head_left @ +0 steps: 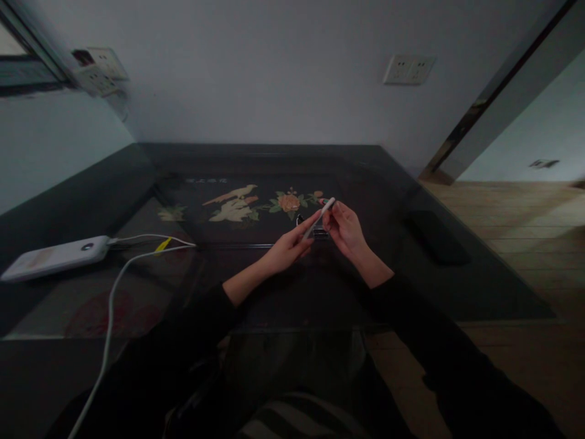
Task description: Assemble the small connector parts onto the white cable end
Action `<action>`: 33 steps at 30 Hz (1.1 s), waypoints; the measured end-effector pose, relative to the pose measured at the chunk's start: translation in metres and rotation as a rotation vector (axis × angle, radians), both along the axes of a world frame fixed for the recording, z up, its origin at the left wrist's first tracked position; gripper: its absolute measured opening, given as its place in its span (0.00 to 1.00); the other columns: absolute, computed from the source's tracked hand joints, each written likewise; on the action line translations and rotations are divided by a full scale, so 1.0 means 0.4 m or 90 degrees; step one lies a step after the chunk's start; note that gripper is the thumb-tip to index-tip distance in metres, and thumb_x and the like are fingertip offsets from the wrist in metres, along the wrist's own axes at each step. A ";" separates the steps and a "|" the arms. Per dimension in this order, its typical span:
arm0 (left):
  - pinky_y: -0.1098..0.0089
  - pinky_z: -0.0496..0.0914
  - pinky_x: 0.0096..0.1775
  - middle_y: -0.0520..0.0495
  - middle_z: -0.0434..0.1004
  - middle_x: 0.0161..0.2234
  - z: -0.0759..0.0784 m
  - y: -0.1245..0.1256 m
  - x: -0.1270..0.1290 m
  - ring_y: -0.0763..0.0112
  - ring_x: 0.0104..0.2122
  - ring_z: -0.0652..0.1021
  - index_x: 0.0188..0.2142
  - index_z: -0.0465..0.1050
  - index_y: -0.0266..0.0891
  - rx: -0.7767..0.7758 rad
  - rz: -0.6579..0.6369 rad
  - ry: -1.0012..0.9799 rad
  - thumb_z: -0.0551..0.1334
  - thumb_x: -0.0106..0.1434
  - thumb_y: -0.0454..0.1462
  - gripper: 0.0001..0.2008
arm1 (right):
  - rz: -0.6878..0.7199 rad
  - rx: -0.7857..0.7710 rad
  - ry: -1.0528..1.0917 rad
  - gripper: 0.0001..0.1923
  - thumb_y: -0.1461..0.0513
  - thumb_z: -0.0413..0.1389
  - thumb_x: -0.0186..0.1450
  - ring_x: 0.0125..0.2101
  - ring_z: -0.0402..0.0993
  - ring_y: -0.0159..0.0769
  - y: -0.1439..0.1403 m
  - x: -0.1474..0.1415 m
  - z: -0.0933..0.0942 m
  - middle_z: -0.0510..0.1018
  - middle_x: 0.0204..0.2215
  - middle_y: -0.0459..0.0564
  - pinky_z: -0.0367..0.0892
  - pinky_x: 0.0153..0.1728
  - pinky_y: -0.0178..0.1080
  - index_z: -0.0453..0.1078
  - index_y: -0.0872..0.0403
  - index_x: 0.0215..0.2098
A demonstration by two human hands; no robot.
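Both hands meet over the dark table (411, 183), pinching a thin white stick (320, 218): the left hand (292, 247) grips its near end, the right hand (345, 228) its far end, steadying it. Far left lies a white power bank (55, 256) with its cable (109, 305).

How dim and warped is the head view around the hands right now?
Head view: dim overall, the table nearly black; the left hand and right hand show clearly on the white stick; wide-angle bending curves the walls and table edges; the small dark item behind the stick is unreadable.
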State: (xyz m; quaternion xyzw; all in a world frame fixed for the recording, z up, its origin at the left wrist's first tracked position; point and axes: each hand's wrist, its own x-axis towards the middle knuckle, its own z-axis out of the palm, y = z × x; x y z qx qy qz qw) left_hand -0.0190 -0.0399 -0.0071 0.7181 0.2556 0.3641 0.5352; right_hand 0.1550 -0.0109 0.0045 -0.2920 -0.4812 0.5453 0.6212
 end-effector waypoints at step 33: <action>0.78 0.58 0.23 0.58 0.57 0.20 -0.002 0.003 -0.002 0.79 0.19 0.60 0.70 0.43 0.42 -0.010 0.007 0.011 0.53 0.69 0.35 0.32 | -0.014 -0.002 -0.003 0.21 0.45 0.65 0.54 0.19 0.58 0.26 0.002 -0.001 0.000 0.66 0.18 0.39 0.56 0.20 0.33 0.74 0.52 0.36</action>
